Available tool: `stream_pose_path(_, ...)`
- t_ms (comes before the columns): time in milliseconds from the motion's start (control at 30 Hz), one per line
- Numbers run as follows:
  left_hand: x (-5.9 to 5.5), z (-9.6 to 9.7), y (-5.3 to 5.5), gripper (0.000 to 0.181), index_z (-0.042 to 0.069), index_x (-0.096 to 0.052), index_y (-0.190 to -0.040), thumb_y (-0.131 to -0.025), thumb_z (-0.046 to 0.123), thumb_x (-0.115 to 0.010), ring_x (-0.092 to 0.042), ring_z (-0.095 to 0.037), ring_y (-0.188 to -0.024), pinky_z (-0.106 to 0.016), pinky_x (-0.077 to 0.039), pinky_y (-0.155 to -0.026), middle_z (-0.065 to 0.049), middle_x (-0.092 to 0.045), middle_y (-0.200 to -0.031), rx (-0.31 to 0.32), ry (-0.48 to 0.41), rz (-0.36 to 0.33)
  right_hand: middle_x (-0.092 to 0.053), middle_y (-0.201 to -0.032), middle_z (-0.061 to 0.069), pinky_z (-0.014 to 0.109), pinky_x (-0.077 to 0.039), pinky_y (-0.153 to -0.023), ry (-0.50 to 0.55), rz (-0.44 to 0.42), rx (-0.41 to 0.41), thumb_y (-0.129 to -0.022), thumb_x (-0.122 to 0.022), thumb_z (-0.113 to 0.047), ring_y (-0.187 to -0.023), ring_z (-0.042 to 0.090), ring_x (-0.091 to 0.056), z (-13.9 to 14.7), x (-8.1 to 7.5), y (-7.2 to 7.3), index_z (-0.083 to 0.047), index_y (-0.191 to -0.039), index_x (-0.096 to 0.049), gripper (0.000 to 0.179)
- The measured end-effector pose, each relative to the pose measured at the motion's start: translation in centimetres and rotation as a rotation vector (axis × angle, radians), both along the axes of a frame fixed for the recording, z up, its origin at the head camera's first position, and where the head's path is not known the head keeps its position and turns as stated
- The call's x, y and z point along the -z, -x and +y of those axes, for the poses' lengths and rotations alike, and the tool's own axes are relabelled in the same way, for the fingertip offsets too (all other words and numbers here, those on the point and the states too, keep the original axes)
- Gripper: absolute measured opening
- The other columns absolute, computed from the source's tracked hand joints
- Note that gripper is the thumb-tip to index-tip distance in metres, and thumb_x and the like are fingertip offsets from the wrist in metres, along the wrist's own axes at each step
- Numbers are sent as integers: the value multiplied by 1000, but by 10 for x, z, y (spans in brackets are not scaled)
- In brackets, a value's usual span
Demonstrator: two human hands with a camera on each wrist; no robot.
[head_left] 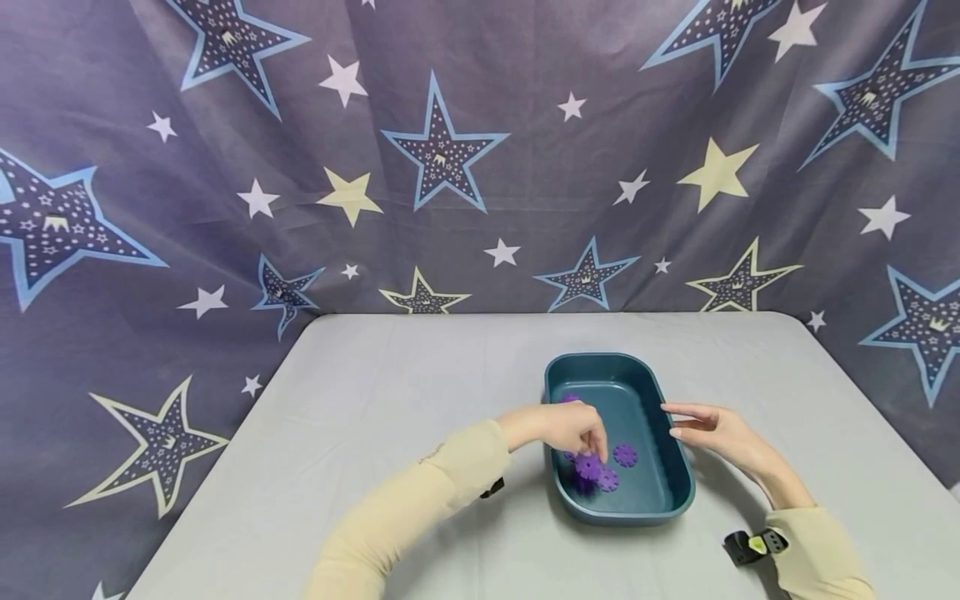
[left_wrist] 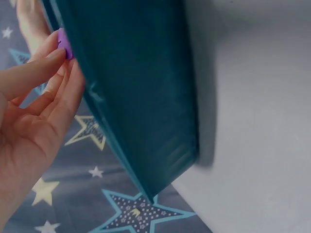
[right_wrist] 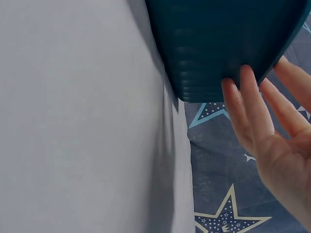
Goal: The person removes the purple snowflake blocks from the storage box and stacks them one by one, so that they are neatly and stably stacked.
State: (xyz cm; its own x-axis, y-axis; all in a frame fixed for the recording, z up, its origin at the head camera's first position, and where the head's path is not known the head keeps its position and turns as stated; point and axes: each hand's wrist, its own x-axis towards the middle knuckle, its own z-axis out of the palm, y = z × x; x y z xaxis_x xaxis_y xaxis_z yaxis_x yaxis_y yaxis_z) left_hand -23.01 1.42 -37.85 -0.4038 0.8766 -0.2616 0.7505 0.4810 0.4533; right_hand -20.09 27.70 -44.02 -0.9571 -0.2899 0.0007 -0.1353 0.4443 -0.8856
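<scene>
A teal rectangular tub [head_left: 678, 500] stands on the table with several purple notched discs in it. My left hand [head_left: 564, 427] reaches over its left wall, fingers pointing down. Between thumb and fingertips it pinches a purple notched disc [left_wrist: 66, 44], seen partly from the side in the left wrist view. In the head view a purple disc [head_left: 588, 467] shows right at those fingertips, over others in the tub's near left part. One loose disc [head_left: 625, 455] lies to the right of them. My right hand [head_left: 723, 435] touches the tub's outer right side with extended fingers [right_wrist: 255, 104].
Another purple disc [head_left: 571, 398] lies at the tub's left wall, partly hidden behind the left hand. A pale cloth covers the table [head_left: 390, 375]. Behind the table hangs a dark curtain [head_left: 525, 192] with stars. A black wrist device [head_left: 753, 546] sits at the right sleeve.
</scene>
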Motion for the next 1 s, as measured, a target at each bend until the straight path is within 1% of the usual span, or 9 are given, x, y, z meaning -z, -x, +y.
stream_pose_path(100, -4, -6, 0, 29, 8, -69, -91, -79, -12, -52, -55, 2, -71, -7, -43, -62, 3, -65, -88, -19, -38, 12, -51, -122, 20, 18, -45, -74, -9, -1, 12, -81, -63, -26, -91, -1, -56, 0, 1, 0, -1, -122, -51, 49)
stream_pose_path(200, -10, -14, 0, 30, 7, -69, -92, -79, -12, -51, -53, 2, -69, -8, -43, -59, 2, -63, -87, -42, -87, 11, -51, -121, 22, 19, -46, -72, -2, 10, 1, -82, -63, -23, -90, 0, -57, 0, 1, 0, 1, -122, -50, 48)
stream_pose_path(367, -18, -30, 3, 27, 3, -69, -93, -80, -12, -51, -50, 0, -64, -10, -44, -57, 1, -59, -83, -75, -161, -4, -51, -119, 24, 20, -47, -69, 31, 21, -14, -83, -62, -19, -89, -1, -57, -1, -2, -2, 4, -122, -50, 47)
stream_pose_path(467, -21, -40, 6, 25, 2, -68, -93, -79, -11, -52, -49, -2, -64, -12, -44, -59, -2, -59, -83, -100, -199, -28, -52, -118, 24, 20, -48, -69, 42, 14, -12, -82, -62, -18, -88, -1, -57, -3, -3, -3, 4, -122, -49, 47)
stream_pose_path(633, -21, -55, 11, 25, -1, -68, -94, -79, -12, -51, -52, -5, -71, -13, -45, -65, -8, -60, -87, -135, -264, -50, -50, -120, 23, 19, -47, -70, 33, 11, -9, -82, -62, -19, -89, -2, -56, -3, -3, -4, 3, -122, -49, 47)
stream_pose_path(733, -19, -64, 14, 26, -2, -67, -94, -78, -12, -51, -55, -8, -75, -14, -45, -68, -10, -60, -90, -161, -285, -57, -50, -120, 24, 19, -47, -70, 36, 9, -7, -82, -62, -19, -90, -1, -56, -3, -3, -3, 3, -122, -49, 47)
stream_pose_path(833, -17, -73, 16, 26, -3, -67, -95, -77, -12, -51, -57, -10, -75, -15, -46, -67, -11, -60, -89, -207, -304, -83, -50, -121, 24, 20, -47, -70, 34, 9, -6, -82, -62, -19, -89, 0, -56, -3, -2, -3, 3, -122, -49, 47)
stream_pose_path(1000, -10, -87, 21, 26, -3, -67, -94, -75, -13, -51, -57, -10, -74, -16, -47, -65, -11, -61, -89, -273, -328, -101, -50, -122, 23, 19, -47, -71, 27, 5, -5, -82, -62, -20, -90, -1, -56, -2, -2, -3, 2, -123, -49, 48)
